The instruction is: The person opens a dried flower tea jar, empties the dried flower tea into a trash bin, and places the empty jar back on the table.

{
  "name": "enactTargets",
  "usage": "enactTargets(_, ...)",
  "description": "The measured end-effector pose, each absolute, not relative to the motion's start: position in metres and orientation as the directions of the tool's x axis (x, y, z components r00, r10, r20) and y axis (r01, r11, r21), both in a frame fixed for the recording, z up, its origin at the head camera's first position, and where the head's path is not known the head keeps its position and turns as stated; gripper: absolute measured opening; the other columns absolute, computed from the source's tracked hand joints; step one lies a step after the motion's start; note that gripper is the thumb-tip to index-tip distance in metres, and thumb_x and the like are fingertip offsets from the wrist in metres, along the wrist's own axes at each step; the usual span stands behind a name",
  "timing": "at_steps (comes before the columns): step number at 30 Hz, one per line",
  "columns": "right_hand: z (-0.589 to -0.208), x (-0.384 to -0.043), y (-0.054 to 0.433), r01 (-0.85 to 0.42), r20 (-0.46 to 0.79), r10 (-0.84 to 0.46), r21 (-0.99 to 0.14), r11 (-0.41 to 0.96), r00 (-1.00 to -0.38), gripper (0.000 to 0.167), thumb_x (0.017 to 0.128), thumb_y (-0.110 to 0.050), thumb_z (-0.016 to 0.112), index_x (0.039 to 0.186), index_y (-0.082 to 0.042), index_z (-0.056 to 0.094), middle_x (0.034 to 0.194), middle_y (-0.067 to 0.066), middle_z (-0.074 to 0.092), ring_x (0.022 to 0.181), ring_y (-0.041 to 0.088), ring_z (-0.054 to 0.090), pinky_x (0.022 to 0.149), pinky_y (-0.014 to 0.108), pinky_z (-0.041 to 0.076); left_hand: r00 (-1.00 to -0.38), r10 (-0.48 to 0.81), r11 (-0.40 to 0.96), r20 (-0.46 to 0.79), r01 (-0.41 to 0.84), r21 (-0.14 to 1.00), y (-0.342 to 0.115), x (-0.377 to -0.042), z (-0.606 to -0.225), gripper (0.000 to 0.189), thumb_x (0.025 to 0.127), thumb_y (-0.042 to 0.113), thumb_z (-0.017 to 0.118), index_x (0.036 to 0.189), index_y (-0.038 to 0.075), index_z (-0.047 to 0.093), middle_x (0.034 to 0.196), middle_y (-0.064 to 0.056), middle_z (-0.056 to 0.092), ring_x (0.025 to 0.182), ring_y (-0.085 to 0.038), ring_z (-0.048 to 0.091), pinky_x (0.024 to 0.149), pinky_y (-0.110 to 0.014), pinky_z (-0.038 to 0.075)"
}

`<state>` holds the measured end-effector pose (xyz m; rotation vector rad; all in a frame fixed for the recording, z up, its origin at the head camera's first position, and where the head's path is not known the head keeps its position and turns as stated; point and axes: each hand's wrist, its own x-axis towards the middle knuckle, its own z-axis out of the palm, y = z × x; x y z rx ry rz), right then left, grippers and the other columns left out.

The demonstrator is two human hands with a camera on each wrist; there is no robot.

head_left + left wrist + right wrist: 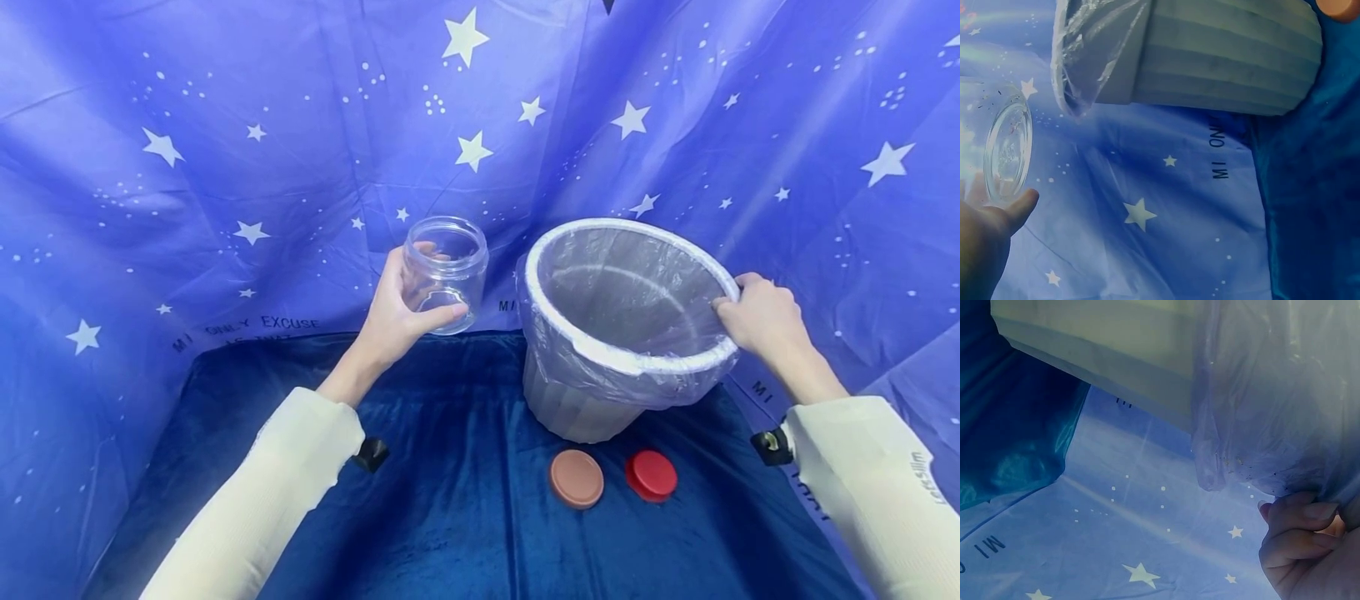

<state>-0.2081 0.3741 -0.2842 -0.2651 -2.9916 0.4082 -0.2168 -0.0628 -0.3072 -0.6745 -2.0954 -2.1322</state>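
My left hand (393,312) holds a clear, lidless jar (467,283) in the air, its thumb along the front near the base. In the left wrist view, small dark specks show on the jar (1007,103). To the jar's right stands a pale ribbed trash bin (573,408) with a thin see-through liner (660,387) folded over its rim. My right hand (768,325) grips the bin's rim on the right side, its fingers curled at the liner in the right wrist view. No contents show inside the bin.
In front of the bin, an orange-brown round lid (576,478) and a red round piece with a raised top (654,476) lie on the dark blue cloth (442,500). A blue star-printed curtain (315,150) hangs behind and at both sides.
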Motion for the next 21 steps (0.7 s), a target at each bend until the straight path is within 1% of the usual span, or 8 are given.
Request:
enactTargets(5, -0.284, -0.208, 0.375, 0.158, 0.089, 0.189, -0.277, 0.948, -0.978, 0.053, 0.096, -0.027, 0.045, 0.127, 0.017, 0.043, 0.115, 0.045, 0.051, 0.105, 0.066, 0.046, 0.086, 0.069, 0.041, -0.897, 0.226, -0.124, 0.38, 0.361, 0.924, -0.064, -0.216, -0.319, 0.078, 0.077, -0.006, 0.072, 0.142, 0.006, 0.03, 0.139, -0.021, 0.047, 0.126, -0.017, 0.053, 0.114, -0.041, 0.039)
enactTargets(7, -0.285, -0.208, 0.375, 0.156, 0.089, 0.187, -0.277, 0.948, -0.978, 0.053, 0.096, -0.027, 0.045, 0.126, 0.017, 0.043, 0.115, 0.045, 0.051, 0.104, 0.066, 0.047, 0.085, 0.069, 0.041, -0.897, 0.208, -0.151, 0.389, 0.364, 0.919, -0.064, -0.216, -0.325, 0.079, 0.075, -0.009, 0.072, 0.14, 0.003, 0.03, 0.137, -0.02, 0.048, 0.121, -0.015, 0.055, 0.112, -0.042, 0.04)
enactTargets(10, -0.284, -0.208, 0.375, 0.156, 0.091, 0.187, -0.277, 0.948, -0.978, 0.053, 0.096, -0.027, 0.046, 0.127, 0.017, 0.044, 0.115, 0.045, 0.051, 0.104, 0.067, 0.046, 0.086, 0.069, 0.041, -0.898, 0.189, -0.154, 0.397, 0.372, 0.915, -0.065, -0.216, -0.335, 0.078, 0.073, -0.012, 0.072, 0.138, 0.001, 0.03, 0.133, -0.017, 0.05, 0.117, -0.012, 0.056, 0.11, -0.043, 0.041)
enactTargets(12, -0.284, -0.208, 0.375, 0.155, 0.094, 0.187, -0.277, 0.948, -0.978, 0.053, 0.096, -0.026, 0.046, 0.127, 0.017, 0.044, 0.115, 0.045, 0.051, 0.104, 0.067, 0.046, 0.086, 0.07, 0.04, -0.895, 0.182, -0.136, 0.407, 0.387, 0.912, -0.065, -0.215, -0.341, 0.079, 0.072, -0.013, 0.072, 0.138, 0.001, 0.031, 0.131, -0.015, 0.051, 0.115, -0.01, 0.056, 0.108, -0.04, 0.043)
enactTargets(14, -0.284, -0.208, 0.375, 0.154, 0.095, 0.186, -0.277, 0.948, -0.978, 0.054, 0.096, -0.026, 0.046, 0.127, 0.017, 0.043, 0.116, 0.046, 0.051, 0.105, 0.067, 0.046, 0.086, 0.07, 0.04, -0.893, 0.173, -0.111, 0.416, 0.402, 0.909, -0.066, -0.214, -0.347, 0.079, 0.071, -0.013, 0.073, 0.137, 0.001, 0.031, 0.131, -0.014, 0.051, 0.115, -0.01, 0.056, 0.106, -0.036, 0.044)
enactTargets(17, -0.284, -0.209, 0.375, 0.152, 0.096, 0.185, -0.278, 0.948, -0.978, 0.054, 0.096, -0.026, 0.045, 0.128, 0.017, 0.043, 0.117, 0.045, 0.051, 0.106, 0.067, 0.046, 0.087, 0.07, 0.04, -0.888, 0.155, -0.083, 0.434, 0.426, 0.901, -0.067, -0.213, -0.356, 0.079, 0.07, -0.013, 0.074, 0.136, -0.003, 0.032, 0.131, -0.017, 0.051, 0.117, -0.015, 0.056, 0.103, -0.028, 0.045)
enactTargets(19, -0.285, -0.209, 0.375, 0.152, 0.096, 0.185, -0.278, 0.948, -0.978, 0.054, 0.096, -0.026, 0.045, 0.128, 0.017, 0.042, 0.118, 0.045, 0.05, 0.106, 0.067, 0.045, 0.088, 0.07, 0.04, -0.887, 0.141, -0.071, 0.439, 0.433, 0.898, -0.067, -0.211, -0.362, 0.079, 0.069, -0.013, 0.075, 0.136, -0.004, 0.033, 0.131, -0.021, 0.051, 0.12, -0.023, 0.055, 0.101, -0.023, 0.045)
enactTargets(21, -0.285, -0.21, 0.375, 0.152, 0.097, 0.185, -0.277, 0.949, -0.978, 0.054, 0.096, -0.026, 0.045, 0.128, 0.017, 0.042, 0.117, 0.045, 0.05, 0.106, 0.067, 0.045, 0.088, 0.07, 0.039, -0.893, 0.13, -0.059, 0.431, 0.427, 0.902, -0.068, -0.209, -0.369, 0.08, 0.069, -0.012, 0.075, 0.136, -0.004, 0.033, 0.131, -0.023, 0.051, 0.121, -0.025, 0.053, 0.101, -0.019, 0.043)
